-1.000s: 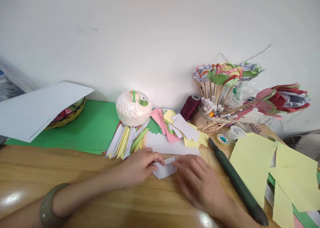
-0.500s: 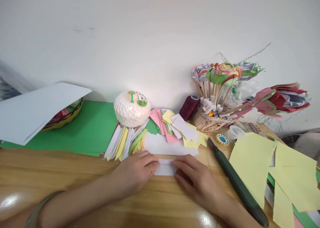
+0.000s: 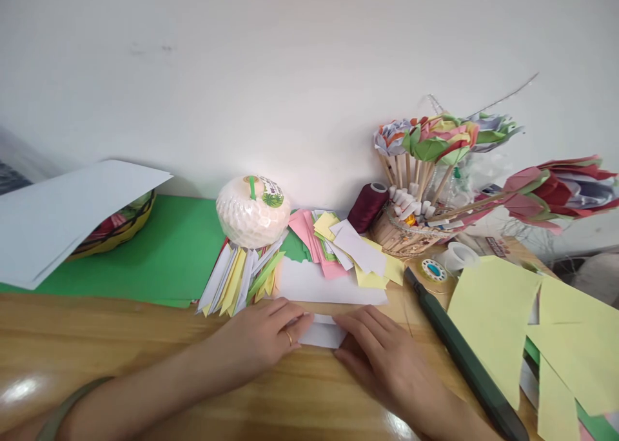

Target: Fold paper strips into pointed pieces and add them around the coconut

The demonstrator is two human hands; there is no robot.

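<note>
A small white paper strip (image 3: 322, 334) with a fold along its far side lies at the table's front middle. My left hand (image 3: 276, 331) grips its left end with the fingers together, a ring on one finger. At the strip's right end, my right hand (image 3: 374, 343) holds it between thumb and fingers. Just beyond the hands lies a larger white sheet (image 3: 329, 283). Folded paper pieces (image 3: 236, 280) in several colours fan out behind my left hand, and small pink, yellow and white slips (image 3: 355, 246) are piled behind the sheet.
A wrapped white round object (image 3: 253, 212) stands at the back. Behind right are a maroon thread spool (image 3: 367, 207) and a basket (image 3: 403, 238) of paper flowers. A dark green tool (image 3: 467, 357) and yellow sheets (image 3: 498, 318) lie right; green sheets (image 3: 178, 241) lie left.
The view has shifted slightly. Both hands and the strip sit a little lower in the picture, and the strip's far fold looks more raised. Both hands still hold it.
</note>
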